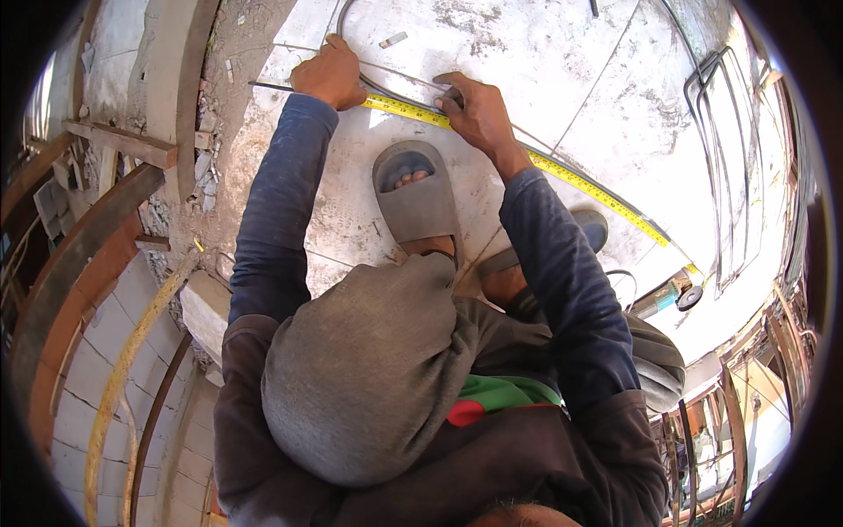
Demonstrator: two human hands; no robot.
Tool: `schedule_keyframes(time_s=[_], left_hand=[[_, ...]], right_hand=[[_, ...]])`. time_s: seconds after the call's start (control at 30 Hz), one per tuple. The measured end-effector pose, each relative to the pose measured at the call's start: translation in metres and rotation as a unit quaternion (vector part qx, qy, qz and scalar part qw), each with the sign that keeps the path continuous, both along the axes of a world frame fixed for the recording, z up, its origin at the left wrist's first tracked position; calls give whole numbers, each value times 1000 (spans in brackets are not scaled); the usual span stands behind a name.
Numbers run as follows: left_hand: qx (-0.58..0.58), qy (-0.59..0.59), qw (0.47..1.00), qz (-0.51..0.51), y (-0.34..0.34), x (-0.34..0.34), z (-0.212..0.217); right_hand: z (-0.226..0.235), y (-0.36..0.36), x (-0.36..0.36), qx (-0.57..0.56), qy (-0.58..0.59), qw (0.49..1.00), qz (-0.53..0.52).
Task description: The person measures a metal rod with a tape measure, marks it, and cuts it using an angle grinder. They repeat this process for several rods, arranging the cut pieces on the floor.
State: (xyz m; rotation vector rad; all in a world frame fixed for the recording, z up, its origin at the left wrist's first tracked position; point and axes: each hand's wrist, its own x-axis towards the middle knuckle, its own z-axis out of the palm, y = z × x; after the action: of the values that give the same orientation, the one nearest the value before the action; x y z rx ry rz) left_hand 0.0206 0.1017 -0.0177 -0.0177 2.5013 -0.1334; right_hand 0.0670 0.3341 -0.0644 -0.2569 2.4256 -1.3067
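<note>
On the pale floor a yellow tape measure [606, 197] is stretched out beside a thin dark metal rod [386, 90]. My left hand [329, 77] is closed over the rod and the tape's left end. Rod sticks out to the left of that fist. My right hand [479, 114] has its thumb and forefinger pinched at the rod, with the tape passing under the palm. Whether anything small sits in that pinch, I cannot tell. Past the right hand, tape and rod run together toward the lower right.
My sandalled foot [413, 193] stands just below the tape. Bent metal rods [716, 167] lie at the far right. A teal power tool [659, 300] with a dark disc is near my right knee. Wooden boards [123, 142] and a yellowish pole [132, 351] border the left edge.
</note>
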Motion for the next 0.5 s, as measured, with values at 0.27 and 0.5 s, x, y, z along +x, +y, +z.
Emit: schedule_keyframes(time_s=[0.27, 0.5], left_hand=[[151, 27, 988, -23, 14, 57, 38], [191, 122, 972, -63, 36, 75, 55]], right_hand=[[36, 86, 32, 175, 239, 930, 216], [56, 131, 63, 189, -16, 963, 190]])
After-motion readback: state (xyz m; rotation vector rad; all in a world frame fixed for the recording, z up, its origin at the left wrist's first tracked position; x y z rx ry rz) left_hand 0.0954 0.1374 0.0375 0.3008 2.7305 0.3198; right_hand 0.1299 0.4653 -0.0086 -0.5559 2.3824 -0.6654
